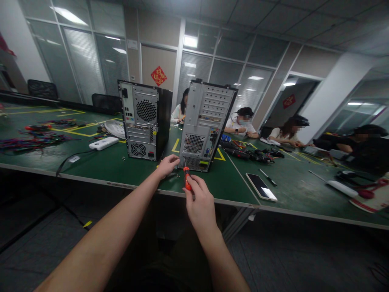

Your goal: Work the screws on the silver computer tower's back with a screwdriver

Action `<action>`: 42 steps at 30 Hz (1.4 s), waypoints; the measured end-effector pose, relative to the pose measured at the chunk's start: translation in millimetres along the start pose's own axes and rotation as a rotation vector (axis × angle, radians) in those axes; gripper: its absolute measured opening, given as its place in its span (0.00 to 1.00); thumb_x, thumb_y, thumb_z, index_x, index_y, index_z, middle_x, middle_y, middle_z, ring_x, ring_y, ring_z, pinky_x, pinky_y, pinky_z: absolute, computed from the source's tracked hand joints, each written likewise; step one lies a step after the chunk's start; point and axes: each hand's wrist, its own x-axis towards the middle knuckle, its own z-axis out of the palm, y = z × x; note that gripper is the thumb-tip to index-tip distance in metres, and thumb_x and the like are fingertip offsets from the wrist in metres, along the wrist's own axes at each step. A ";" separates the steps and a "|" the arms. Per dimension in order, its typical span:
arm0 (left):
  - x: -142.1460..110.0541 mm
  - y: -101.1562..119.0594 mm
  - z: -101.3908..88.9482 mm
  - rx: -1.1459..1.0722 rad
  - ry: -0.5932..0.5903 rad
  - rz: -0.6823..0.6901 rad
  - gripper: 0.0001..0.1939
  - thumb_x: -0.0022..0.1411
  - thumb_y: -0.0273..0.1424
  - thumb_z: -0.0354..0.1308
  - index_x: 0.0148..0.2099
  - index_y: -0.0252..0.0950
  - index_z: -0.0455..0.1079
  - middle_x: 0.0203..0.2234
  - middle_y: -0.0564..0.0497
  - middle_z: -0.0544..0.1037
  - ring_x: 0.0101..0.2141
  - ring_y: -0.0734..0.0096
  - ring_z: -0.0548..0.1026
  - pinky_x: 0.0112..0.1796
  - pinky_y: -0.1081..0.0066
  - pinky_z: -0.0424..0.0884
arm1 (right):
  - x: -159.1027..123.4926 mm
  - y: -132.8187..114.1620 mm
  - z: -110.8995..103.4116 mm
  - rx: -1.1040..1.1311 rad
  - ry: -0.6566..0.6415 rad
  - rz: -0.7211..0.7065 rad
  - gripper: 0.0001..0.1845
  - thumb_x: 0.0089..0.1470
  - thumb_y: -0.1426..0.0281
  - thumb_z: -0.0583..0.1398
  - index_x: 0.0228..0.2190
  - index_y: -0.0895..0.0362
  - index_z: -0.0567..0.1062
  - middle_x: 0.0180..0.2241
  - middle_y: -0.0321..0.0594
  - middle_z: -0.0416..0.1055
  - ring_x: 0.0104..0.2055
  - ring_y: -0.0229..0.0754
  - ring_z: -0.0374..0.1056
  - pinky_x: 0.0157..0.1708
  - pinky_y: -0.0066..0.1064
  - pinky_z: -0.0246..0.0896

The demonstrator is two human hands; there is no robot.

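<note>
Two desktop computer towers stand upright with their rear panels toward me: a left tower (pixel 140 125) and a right tower (pixel 209 97). My right hand (pixel 200 198) is closed around the red and black handle of a screwdriver (pixel 187 178). Its thin shaft points up at the lower left edge of the right tower's rear panel; whether the tip sits in a screw is too small to tell. My left hand (pixel 169 165) is beside that same lower corner, fingers stretched toward the case edge and seemingly touching it. Small screws (pixel 178 175) lie on the table below.
The green table (pixel 146 175) carries a white power strip (pixel 103 143), bundled wires (pixel 33 140), a phone (pixel 261 186), a pen (pixel 268 177) and black cables (pixel 255 155). Several people sit across the table, including a person in white (pixel 240 125). The table's front edge runs close to my hands.
</note>
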 end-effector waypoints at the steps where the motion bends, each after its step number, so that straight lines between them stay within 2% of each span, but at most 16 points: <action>1: 0.3 -0.2 0.1 0.000 -0.001 0.001 0.17 0.56 0.44 0.65 0.39 0.35 0.75 0.32 0.49 0.79 0.36 0.65 0.74 0.40 0.66 0.71 | -0.2 0.3 -0.2 -0.017 -0.007 -0.011 0.19 0.64 0.78 0.59 0.55 0.59 0.76 0.55 0.51 0.73 0.54 0.48 0.73 0.56 0.39 0.70; 3: 1.1 -1.2 0.4 0.001 0.003 0.003 0.17 0.56 0.44 0.65 0.39 0.35 0.75 0.32 0.49 0.79 0.36 0.64 0.74 0.40 0.66 0.71 | -0.1 0.8 -0.9 -0.064 -0.027 -0.047 0.21 0.64 0.80 0.56 0.56 0.58 0.77 0.57 0.51 0.73 0.56 0.49 0.71 0.57 0.41 0.69; 9: 2.4 -3.9 -0.5 0.003 -0.005 0.001 0.18 0.56 0.44 0.65 0.41 0.35 0.75 0.34 0.48 0.80 0.36 0.64 0.74 0.39 0.67 0.70 | 1.6 0.7 -2.5 -0.131 -0.057 -0.118 0.26 0.63 0.83 0.52 0.55 0.54 0.78 0.58 0.47 0.73 0.52 0.50 0.69 0.54 0.45 0.70; 13: 2.0 -3.5 -0.8 0.010 -0.002 0.002 0.17 0.57 0.44 0.64 0.40 0.35 0.75 0.33 0.49 0.79 0.36 0.64 0.74 0.39 0.67 0.70 | 1.0 -0.1 -0.5 -0.039 -0.027 -0.047 0.22 0.63 0.80 0.56 0.55 0.55 0.77 0.56 0.49 0.73 0.56 0.49 0.71 0.58 0.42 0.69; 17: 1.7 -2.9 -0.6 0.007 -0.003 0.008 0.17 0.57 0.44 0.64 0.40 0.35 0.76 0.33 0.49 0.79 0.36 0.64 0.74 0.39 0.67 0.70 | 0.4 1.0 2.2 0.041 -0.015 0.047 0.16 0.61 0.74 0.64 0.51 0.55 0.77 0.51 0.48 0.75 0.51 0.48 0.74 0.52 0.38 0.73; 20: 1.6 -2.8 -0.5 0.001 0.001 0.007 0.18 0.56 0.44 0.65 0.41 0.35 0.76 0.33 0.49 0.79 0.36 0.64 0.74 0.40 0.66 0.71 | 0.6 2.2 2.6 0.064 -0.008 0.057 0.16 0.61 0.72 0.65 0.51 0.56 0.76 0.49 0.48 0.75 0.50 0.48 0.74 0.49 0.38 0.74; 26: 1.7 -2.4 0.0 -0.001 0.003 -0.003 0.17 0.56 0.44 0.65 0.41 0.35 0.76 0.33 0.48 0.79 0.36 0.64 0.75 0.40 0.66 0.71 | 1.3 1.1 -1.1 -0.053 -0.048 -0.069 0.23 0.63 0.81 0.56 0.55 0.54 0.77 0.56 0.48 0.73 0.53 0.49 0.71 0.55 0.42 0.71; 30: 1.9 -2.0 0.4 -0.017 -0.007 -0.001 0.17 0.56 0.44 0.65 0.40 0.35 0.75 0.32 0.49 0.79 0.37 0.63 0.75 0.40 0.66 0.71 | 1.2 0.4 -2.2 -0.136 -0.085 -0.134 0.28 0.61 0.84 0.52 0.55 0.53 0.78 0.58 0.47 0.73 0.52 0.50 0.69 0.53 0.45 0.70; 34: 1.2 -1.3 0.2 0.000 0.000 0.003 0.16 0.56 0.43 0.64 0.39 0.35 0.75 0.32 0.48 0.79 0.37 0.63 0.75 0.40 0.66 0.71 | 0.8 1.5 0.4 -0.047 -0.024 -0.057 0.21 0.63 0.79 0.57 0.55 0.56 0.77 0.56 0.49 0.73 0.55 0.50 0.71 0.57 0.43 0.69; 38: 0.4 -0.4 0.0 0.009 -0.002 0.011 0.16 0.56 0.43 0.64 0.39 0.35 0.75 0.32 0.49 0.79 0.36 0.64 0.75 0.40 0.66 0.71 | 0.5 3.1 3.6 0.053 0.025 0.027 0.16 0.62 0.72 0.64 0.52 0.56 0.76 0.49 0.48 0.76 0.51 0.49 0.74 0.52 0.40 0.73; 42: 0.9 -0.6 0.2 0.000 0.005 0.011 0.16 0.56 0.43 0.65 0.39 0.35 0.75 0.31 0.49 0.79 0.35 0.64 0.74 0.39 0.66 0.71 | 1.0 3.0 2.2 0.041 0.029 0.025 0.18 0.64 0.74 0.61 0.54 0.55 0.76 0.52 0.49 0.74 0.52 0.48 0.73 0.52 0.38 0.72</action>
